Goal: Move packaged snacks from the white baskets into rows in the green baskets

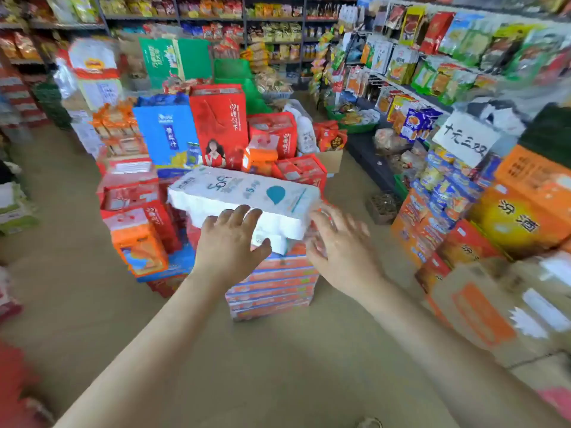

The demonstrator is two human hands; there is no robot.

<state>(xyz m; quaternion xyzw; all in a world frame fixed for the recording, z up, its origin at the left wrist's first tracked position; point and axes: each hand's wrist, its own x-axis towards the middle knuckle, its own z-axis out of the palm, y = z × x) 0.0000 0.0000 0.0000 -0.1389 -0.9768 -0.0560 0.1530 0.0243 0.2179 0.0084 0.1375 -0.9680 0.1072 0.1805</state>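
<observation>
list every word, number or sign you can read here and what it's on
"十元三双": handwritten white paper sign on the right-hand shelving.
"汾酒": orange and yellow carton at right.
"Soft", seen upside down and blurred: white tissue pack beyond both hands.
Everything else is too blurred to read.

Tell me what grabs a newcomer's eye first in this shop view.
First, the big white pack of paper rolls at centre, atop a stack of orange cartons, with the left hand and right hand spread open at its near edge. Behind it stand a red gift bag and a blue gift bag. A handwritten white sign hangs at right.
</observation>
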